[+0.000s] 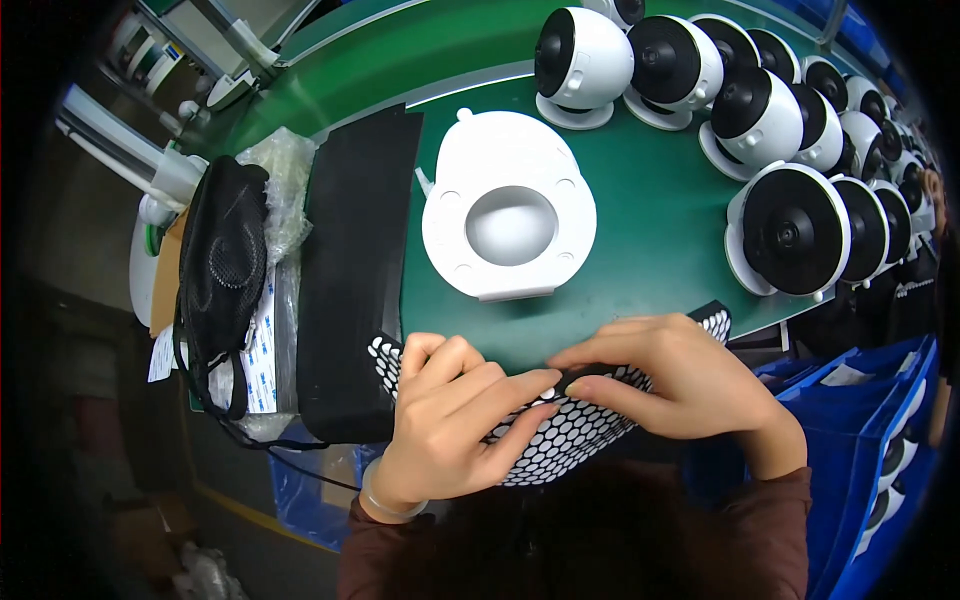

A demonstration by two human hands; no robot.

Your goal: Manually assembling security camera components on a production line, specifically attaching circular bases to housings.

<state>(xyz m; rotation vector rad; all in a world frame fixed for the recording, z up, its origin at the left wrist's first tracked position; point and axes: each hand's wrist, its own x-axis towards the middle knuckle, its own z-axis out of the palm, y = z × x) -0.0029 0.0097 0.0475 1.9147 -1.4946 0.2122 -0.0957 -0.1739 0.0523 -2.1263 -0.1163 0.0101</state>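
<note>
Our left hand (450, 430) grips the dotted sheet (570, 440) between thumb and forefinger, and our right hand (675, 375) pinches the same folded edge from the other side, the fingertips of the two nearly meeting. The sheet, black with rows of white dots, is held bent at the near edge of the bench (650, 250). A small white dot (548, 393) shows at our left fingertips; we cannot tell whether it is loose from the sheet.

If that dot is loose, we could drop it, since so little of it seems to be gripped and our lap lies below. Folding the sheet harder might crease it or lift neighbouring dots. If the dots are sticky, one could cling to a fingertip or fold onto itself.

The white housing (510, 150) lies beyond our hands, apart from them; a careless forward reach could nudge it. The camera units (785, 235) crowd together at the right, so a wide swing of our right arm might knock one into the next.
</note>
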